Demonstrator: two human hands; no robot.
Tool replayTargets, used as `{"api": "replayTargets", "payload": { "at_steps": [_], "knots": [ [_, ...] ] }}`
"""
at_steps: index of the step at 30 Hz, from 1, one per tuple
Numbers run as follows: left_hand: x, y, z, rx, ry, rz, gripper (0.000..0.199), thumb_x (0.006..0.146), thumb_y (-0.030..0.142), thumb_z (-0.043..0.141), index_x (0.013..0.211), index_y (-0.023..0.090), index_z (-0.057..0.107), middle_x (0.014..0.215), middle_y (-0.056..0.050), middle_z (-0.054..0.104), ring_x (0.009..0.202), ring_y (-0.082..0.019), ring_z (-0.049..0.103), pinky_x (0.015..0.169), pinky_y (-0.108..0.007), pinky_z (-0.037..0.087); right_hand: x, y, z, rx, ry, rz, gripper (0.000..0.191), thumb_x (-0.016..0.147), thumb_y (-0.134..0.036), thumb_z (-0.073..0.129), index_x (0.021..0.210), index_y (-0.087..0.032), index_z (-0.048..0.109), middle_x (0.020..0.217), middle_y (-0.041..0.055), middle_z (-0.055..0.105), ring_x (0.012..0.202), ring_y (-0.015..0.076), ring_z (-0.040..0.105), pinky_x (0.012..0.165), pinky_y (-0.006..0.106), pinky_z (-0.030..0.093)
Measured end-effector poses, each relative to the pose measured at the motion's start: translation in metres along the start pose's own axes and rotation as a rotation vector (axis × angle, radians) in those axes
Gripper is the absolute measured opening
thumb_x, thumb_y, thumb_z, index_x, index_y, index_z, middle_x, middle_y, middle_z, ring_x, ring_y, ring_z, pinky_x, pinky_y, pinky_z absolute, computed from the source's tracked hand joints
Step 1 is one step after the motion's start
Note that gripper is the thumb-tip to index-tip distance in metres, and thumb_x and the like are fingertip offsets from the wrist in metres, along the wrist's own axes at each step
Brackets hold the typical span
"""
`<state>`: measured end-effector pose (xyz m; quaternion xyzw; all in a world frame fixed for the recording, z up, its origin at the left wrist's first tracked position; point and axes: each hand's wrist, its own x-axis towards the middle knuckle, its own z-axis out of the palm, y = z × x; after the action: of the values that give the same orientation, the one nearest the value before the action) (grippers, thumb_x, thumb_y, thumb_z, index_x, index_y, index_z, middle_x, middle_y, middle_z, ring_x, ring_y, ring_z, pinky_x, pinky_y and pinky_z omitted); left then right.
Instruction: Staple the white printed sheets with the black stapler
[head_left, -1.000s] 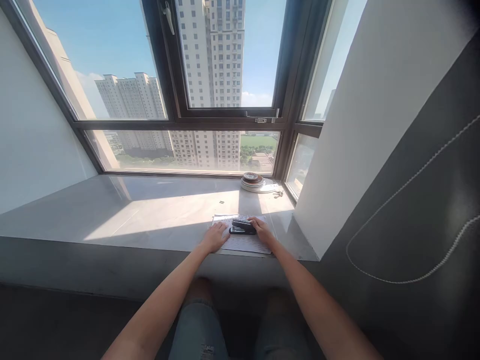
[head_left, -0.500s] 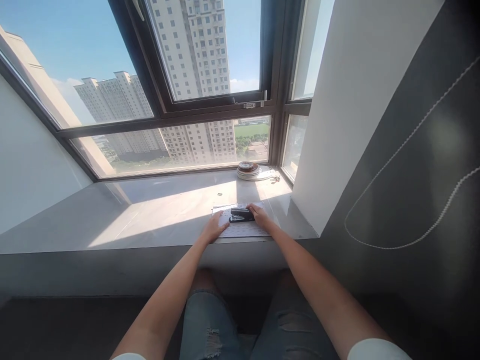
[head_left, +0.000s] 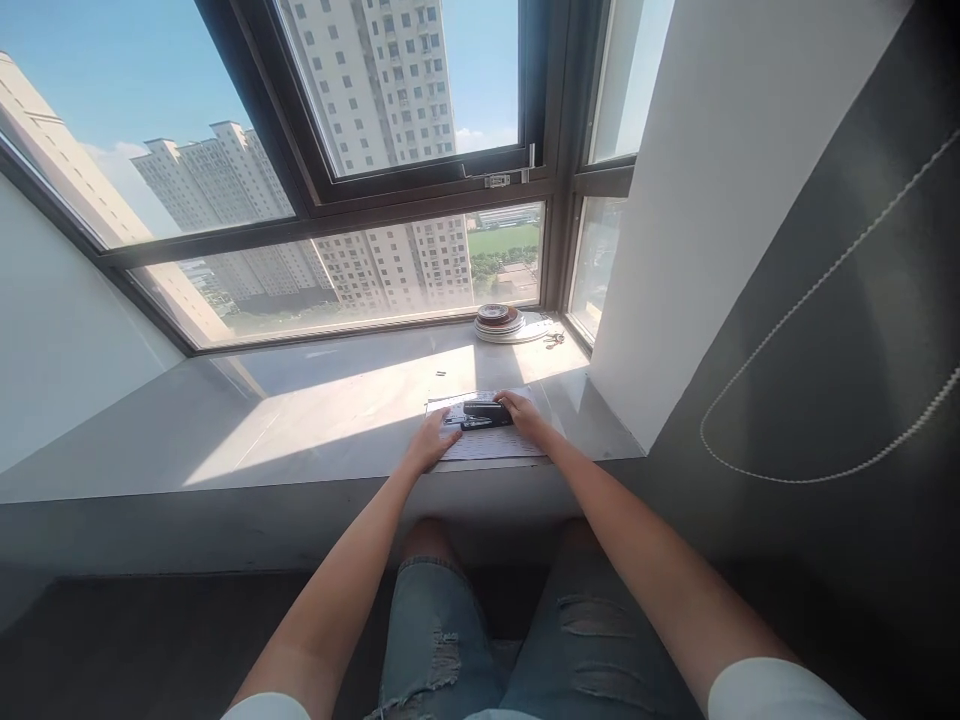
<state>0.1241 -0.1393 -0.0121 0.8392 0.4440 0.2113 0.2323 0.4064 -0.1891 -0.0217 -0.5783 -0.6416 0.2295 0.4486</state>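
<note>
A black stapler [head_left: 484,415] lies over printed paper sheets [head_left: 491,447] near the front edge of the window sill. My right hand [head_left: 525,415] is closed around the stapler's right end. At the left edge of the sheets, my left hand [head_left: 431,440] rests with its thumb stretched towards the stapler's left end and its fingers apart from the thumb. The stapler's jaws point left and look spread apart.
On the sill [head_left: 315,420], a stack of round plates [head_left: 499,322] stands at the window corner, with keys [head_left: 555,340] beside it. A small dark piece [head_left: 441,373] lies behind the sheets. A beaded cord [head_left: 795,481] hangs at the right.
The view has tilted down a little, so the sill and window sit higher. Both hands remain at the paper and stapler, with the stapler's jaws seeming slightly wider apart.
</note>
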Motion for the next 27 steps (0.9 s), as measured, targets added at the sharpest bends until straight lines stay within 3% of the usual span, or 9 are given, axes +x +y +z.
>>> {"api": "replayTargets", "payload": {
  "at_steps": [4,8,13,15,18,21,24,27],
  "knots": [
    [0.0,0.001,0.001,0.008,0.003,0.003,0.069,0.097,0.054,0.065,0.154,0.019,0.051,0.159,-0.018,0.057,0.144,-0.036,0.055,0.116,-0.049,0.046,-0.005,-0.005,-0.001,-0.097,-0.052,-0.061,0.033,0.098,-0.047,0.059,0.119,-0.024,0.073,0.104,0.0067,0.073,0.098,0.026,0.065,0.088,0.035,0.049],
    [-0.001,0.001,0.0,-0.001,-0.009,0.011,0.068,0.098,0.051,0.064,0.156,0.019,0.049,0.161,-0.018,0.053,0.147,-0.036,0.052,0.12,-0.05,0.044,-0.015,-0.011,-0.004,-0.209,-0.042,-0.111,0.031,0.089,-0.035,0.077,0.117,-0.023,0.075,0.098,0.0068,0.07,0.092,0.0241,0.065,0.083,0.034,0.05],
    [-0.005,0.011,-0.004,-0.024,0.101,0.09,0.072,0.092,0.045,0.074,0.153,0.016,0.05,0.165,-0.02,0.047,0.159,-0.037,0.035,0.133,-0.052,0.026,-0.025,-0.012,-0.007,-0.208,0.19,-0.241,0.026,0.095,-0.034,0.072,0.119,-0.024,0.076,0.109,0.012,0.074,0.103,0.0299,0.067,0.086,0.041,0.057],
    [-0.003,0.021,-0.001,-0.191,0.195,0.027,0.062,0.096,0.044,0.07,0.15,0.017,0.053,0.165,-0.019,0.047,0.161,-0.036,0.033,0.135,-0.052,0.023,-0.027,-0.012,-0.007,-0.198,0.276,-0.297,0.028,0.099,-0.038,0.068,0.122,-0.025,0.076,0.113,0.0134,0.077,0.109,0.0328,0.066,0.088,0.046,0.059],
    [0.007,0.038,0.01,-0.629,0.231,-0.252,0.045,0.107,0.045,0.05,0.141,0.017,0.058,0.156,-0.02,0.056,0.149,-0.034,0.052,0.127,-0.052,0.04,-0.031,-0.014,-0.007,-0.208,0.319,-0.376,0.029,0.105,-0.04,0.062,0.125,-0.026,0.077,0.124,0.0109,0.078,0.116,0.0336,0.065,0.097,0.052,0.06],
    [0.021,0.048,0.021,-0.904,0.145,-0.403,0.05,0.112,0.051,0.035,0.132,0.014,0.061,0.135,-0.022,0.07,0.123,-0.03,0.072,0.105,-0.045,0.06,-0.034,-0.017,-0.006,-0.251,0.244,-0.467,0.031,0.109,-0.032,0.053,0.125,-0.029,0.079,0.13,0.0066,0.078,0.123,0.0321,0.064,0.102,0.051,0.06],
    [0.031,0.048,0.027,-1.088,0.119,-0.482,0.049,0.111,0.055,0.042,0.124,0.014,0.065,0.121,-0.02,0.075,0.105,-0.028,0.077,0.086,-0.039,0.066,-0.036,-0.019,-0.005,-0.279,0.157,-0.539,0.037,0.111,-0.027,0.046,0.123,-0.031,0.081,0.13,0.0045,0.079,0.125,0.0309,0.064,0.101,0.05,0.06],
    [0.035,0.045,0.028,-1.119,0.127,-0.504,0.035,0.111,0.045,0.05,0.113,0.016,0.069,0.113,-0.016,0.077,0.098,-0.024,0.077,0.083,-0.037,0.067,-0.036,-0.019,-0.003,-0.293,0.132,-0.572,0.04,0.113,-0.024,0.043,0.123,-0.032,0.081,0.132,0.0026,0.078,0.128,0.0294,0.063,0.108,0.051,0.057]
  ]
}}
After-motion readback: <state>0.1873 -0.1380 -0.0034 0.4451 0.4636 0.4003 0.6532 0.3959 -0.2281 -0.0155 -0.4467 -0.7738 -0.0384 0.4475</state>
